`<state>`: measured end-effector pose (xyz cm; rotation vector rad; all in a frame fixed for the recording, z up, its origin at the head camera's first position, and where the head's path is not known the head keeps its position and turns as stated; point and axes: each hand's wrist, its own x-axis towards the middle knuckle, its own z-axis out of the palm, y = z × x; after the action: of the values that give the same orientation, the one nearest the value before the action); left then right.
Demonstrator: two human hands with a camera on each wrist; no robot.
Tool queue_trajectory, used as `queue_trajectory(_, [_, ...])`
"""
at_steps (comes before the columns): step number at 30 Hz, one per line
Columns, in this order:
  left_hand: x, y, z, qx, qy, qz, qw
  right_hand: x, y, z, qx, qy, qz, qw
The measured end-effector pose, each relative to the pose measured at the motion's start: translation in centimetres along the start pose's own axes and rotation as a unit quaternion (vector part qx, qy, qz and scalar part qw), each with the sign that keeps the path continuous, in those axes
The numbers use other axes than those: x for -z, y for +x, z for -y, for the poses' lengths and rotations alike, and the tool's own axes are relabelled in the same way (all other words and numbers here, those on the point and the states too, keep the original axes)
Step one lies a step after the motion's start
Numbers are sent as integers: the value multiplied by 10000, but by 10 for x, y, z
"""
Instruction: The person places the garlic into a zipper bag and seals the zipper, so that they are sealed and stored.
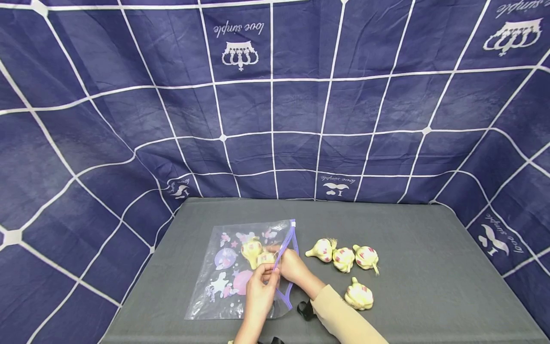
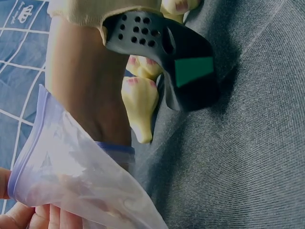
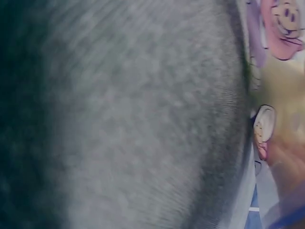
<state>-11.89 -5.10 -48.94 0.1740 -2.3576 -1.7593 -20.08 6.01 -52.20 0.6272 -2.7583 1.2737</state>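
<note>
The left hand (image 1: 260, 292) pinches the purple rim of a clear printed bag (image 1: 242, 283) on the grey surface (image 1: 412, 267). The right hand (image 1: 292, 265) reaches inside, at one garlic bulb (image 1: 264, 258); a second bulb (image 1: 250, 249) lies beside it. Right of the bag, three bulbs (image 1: 343, 260) cluster, with another bulb (image 1: 359, 295) nearer the person.

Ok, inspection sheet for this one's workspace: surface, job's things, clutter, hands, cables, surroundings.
Surface: grey tabletop.
Job's things: clear printed bag with purple edge, mouth open; two garlic bulbs inside; four loose bulbs on the tabletop to its right.
Clutter: nothing seen.
Hands: left hand pinches the bag's edge; right hand is inside the bag beside the bulbs, grip unclear.
Cables: nothing seen.
Surroundings: navy cloth with white grid lines, behind and on both sides.
</note>
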Motion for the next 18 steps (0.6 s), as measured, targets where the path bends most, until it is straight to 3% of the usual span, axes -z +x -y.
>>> queue_trajectory(7, [0, 1, 0, 92, -216, 85, 9997, 19, -7, 7, -389, 226, 242, 9987])
queue_trajectory(13, [1, 1, 2, 113, -43, 33, 9999, 39, -15, 12, -458, 968, 408, 9934])
queue_trajectory(18, [1, 0, 3, 110, -9, 61, 9999, 56, -25, 18, -827, 1309, 338, 9874])
